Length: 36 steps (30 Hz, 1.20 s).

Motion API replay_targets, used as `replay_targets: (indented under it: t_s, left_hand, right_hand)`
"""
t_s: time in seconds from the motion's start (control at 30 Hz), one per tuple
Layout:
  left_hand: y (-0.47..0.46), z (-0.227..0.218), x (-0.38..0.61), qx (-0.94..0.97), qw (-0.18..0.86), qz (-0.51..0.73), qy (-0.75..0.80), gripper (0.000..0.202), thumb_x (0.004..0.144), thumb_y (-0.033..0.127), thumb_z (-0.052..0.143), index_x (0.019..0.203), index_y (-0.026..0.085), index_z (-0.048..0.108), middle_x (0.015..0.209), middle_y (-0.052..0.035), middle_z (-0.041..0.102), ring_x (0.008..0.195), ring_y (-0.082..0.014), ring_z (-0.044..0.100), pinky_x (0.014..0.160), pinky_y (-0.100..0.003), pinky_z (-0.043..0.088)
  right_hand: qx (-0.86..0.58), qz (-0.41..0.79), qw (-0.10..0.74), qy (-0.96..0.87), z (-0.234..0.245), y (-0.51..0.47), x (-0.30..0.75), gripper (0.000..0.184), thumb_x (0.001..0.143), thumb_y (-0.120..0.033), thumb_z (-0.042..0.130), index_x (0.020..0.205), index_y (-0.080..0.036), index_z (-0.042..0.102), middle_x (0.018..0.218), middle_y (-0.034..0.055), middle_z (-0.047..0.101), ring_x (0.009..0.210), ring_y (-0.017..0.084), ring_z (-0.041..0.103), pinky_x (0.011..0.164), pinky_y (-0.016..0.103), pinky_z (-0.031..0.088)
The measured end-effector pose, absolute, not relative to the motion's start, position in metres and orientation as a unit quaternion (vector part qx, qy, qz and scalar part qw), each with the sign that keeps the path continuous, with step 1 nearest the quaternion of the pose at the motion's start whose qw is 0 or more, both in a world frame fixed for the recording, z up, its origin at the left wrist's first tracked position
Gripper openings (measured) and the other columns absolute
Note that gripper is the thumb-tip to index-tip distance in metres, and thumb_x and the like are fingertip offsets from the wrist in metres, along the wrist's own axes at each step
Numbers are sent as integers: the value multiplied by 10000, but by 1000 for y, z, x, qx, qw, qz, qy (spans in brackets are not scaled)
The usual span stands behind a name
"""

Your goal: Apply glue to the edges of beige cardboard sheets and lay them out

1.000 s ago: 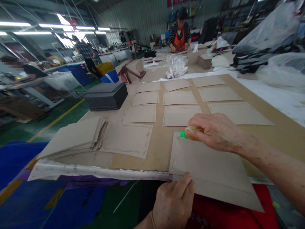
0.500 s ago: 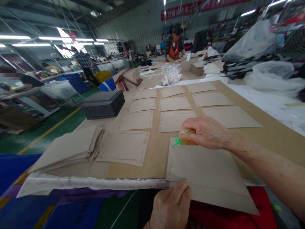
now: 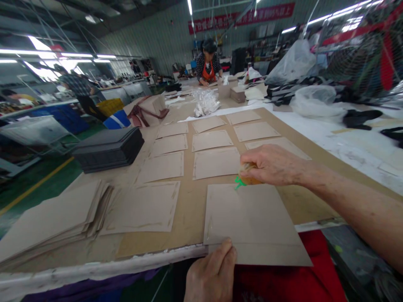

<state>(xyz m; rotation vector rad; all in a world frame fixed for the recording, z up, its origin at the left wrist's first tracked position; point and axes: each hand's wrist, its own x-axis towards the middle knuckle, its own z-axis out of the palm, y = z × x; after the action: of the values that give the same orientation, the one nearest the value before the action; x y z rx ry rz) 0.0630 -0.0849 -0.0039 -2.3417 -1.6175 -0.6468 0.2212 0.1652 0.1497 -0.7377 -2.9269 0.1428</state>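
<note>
My right hand (image 3: 273, 164) is closed around a small amber glue bottle (image 3: 251, 179) with a bright green tip. The tip touches the far edge of a grey-brown cardboard sheet (image 3: 252, 222), whose near part juts past the table edge. A shiny line runs down the sheet's left side. My left hand (image 3: 210, 270) pinches its near left edge between thumb and fingers. Farther up the table lie several similar sheets in rows, such as the cardboard piece (image 3: 215, 162), with glue-like streaks along their borders.
At left is a fanned stack of cardboard (image 3: 53, 214), with a dark stack of panels (image 3: 108, 147) behind it. Crumpled clear plastic (image 3: 204, 102) lies beyond the rows. A co-worker in an orange apron (image 3: 208, 72) stands at the far end. A large fan (image 3: 368, 63) is at right.
My right hand has moved the glue bottle rightward along the sheet's far edge. My left hand keeps its pinch. The view has turned to the right.
</note>
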Motion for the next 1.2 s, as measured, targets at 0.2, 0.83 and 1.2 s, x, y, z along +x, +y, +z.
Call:
replay_targets:
  t_s: [0.2, 0.83, 1.2]
  left_hand:
    - [-83, 0, 61, -795, 123, -228, -549, 322, 947, 80, 444, 1139, 163, 689, 1198, -48, 742, 843, -140, 754, 703, -216, 619]
    - [-79, 5, 54, -804, 151, -228, -528, 300, 948, 75, 472, 1126, 166, 696, 1144, -26, 762, 824, -124, 760, 680, -197, 609]
    - [-79, 5, 53, -811, 139, -221, -524, 294, 956, 88, 472, 1139, 162, 691, 1167, -39, 753, 850, -128, 758, 702, -201, 611]
  right_hand:
    - [-242, 58, 84, -965, 142, 154, 204, 191, 928, -294, 539, 766, -194, 527, 852, 23, 650, 771, 180, 547, 600, 306, 230]
    - [-337, 53, 44, -939, 151, 173, 275, 243, 907, -365, 549, 722, -208, 533, 726, 9, 594, 694, 180, 500, 596, 304, 245]
    - [-396, 53, 37, -916, 147, 178, 301, 273, 922, -429, 541, 762, -217, 602, 624, -12, 540, 613, 170, 479, 573, 302, 256]
